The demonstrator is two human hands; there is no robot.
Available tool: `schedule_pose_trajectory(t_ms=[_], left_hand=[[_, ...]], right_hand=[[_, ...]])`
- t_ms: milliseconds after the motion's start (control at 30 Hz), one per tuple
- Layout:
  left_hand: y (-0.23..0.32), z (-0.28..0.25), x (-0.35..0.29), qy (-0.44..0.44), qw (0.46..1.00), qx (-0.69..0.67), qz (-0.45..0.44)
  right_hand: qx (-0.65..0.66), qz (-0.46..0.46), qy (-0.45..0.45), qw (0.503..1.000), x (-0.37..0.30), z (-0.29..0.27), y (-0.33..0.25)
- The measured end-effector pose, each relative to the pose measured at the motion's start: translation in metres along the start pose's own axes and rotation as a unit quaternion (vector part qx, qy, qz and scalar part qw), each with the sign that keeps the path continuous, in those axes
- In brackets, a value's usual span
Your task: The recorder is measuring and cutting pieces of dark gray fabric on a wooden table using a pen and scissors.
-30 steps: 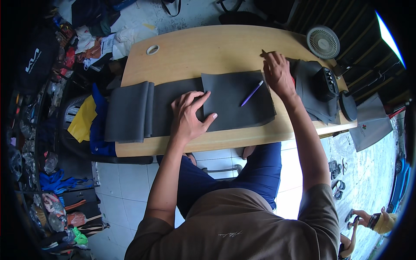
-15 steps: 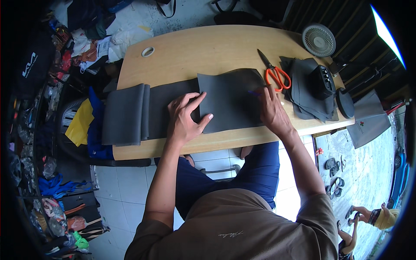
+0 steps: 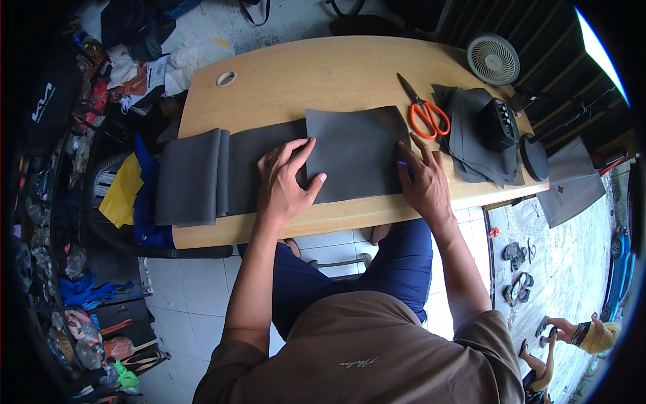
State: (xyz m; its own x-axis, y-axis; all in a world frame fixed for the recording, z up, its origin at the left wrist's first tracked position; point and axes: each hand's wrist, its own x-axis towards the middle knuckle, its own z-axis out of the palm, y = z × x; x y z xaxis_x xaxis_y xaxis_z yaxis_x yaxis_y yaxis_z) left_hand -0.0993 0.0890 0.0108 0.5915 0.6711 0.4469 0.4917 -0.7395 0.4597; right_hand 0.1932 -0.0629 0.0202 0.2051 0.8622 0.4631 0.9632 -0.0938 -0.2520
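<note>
Right hand (image 3: 427, 182) pulled back, pen (image 3: 402, 163) mostly hidden

Matt, cloth-like sheet (image 3: 356, 158) and smooth, wood-look tabletop (image 3: 309, 77).

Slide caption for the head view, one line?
Left hand and right hand at opposite edges of a dark sheet, orange-handled scissors lying on the table.

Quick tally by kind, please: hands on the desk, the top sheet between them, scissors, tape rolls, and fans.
Hands: 2 (left hand, right hand)
Top black sheet: 1
Orange-handled scissors: 1
Tape roll: 1
Fan: 1
Total: 6
</note>
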Motion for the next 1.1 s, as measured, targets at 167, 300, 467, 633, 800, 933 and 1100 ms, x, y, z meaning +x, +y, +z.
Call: schedule_pose_trajectory(t_ms=[167,300,467,633,800,933,1100], left_hand=[[0.001,0.0,0.0,0.003,1.0,0.016,0.002],[-0.003,0.003,0.0,0.001,1.0,0.022,0.009],[-0.004,0.006,-0.002,-0.004,1.0,0.03,0.003],[-0.004,0.006,-0.001,-0.006,0.999,0.034,0.006],[-0.004,0.007,-0.002,-0.003,0.999,0.04,0.007],[-0.003,0.007,-0.001,-0.016,0.999,0.041,-0.001],[-0.003,0.007,-0.002,-0.004,0.999,0.04,-0.003]], right_hand=[[-0.022,-0.042,-0.008,0.999,0.007,-0.008,0.002],[0.01,-0.032,-0.084,0.996,0.014,-0.011,0.015],[-0.003,-0.034,-0.086,0.996,0.018,-0.013,0.02],[-0.012,-0.092,-0.091,0.992,0.047,-0.008,0.036],[-0.012,-0.111,-0.073,0.991,0.062,-0.004,0.034],[-0.052,-0.129,-0.058,0.989,0.06,0.0,0.039],[-0.049,-0.112,-0.075,0.99,0.059,0.003,0.039]])
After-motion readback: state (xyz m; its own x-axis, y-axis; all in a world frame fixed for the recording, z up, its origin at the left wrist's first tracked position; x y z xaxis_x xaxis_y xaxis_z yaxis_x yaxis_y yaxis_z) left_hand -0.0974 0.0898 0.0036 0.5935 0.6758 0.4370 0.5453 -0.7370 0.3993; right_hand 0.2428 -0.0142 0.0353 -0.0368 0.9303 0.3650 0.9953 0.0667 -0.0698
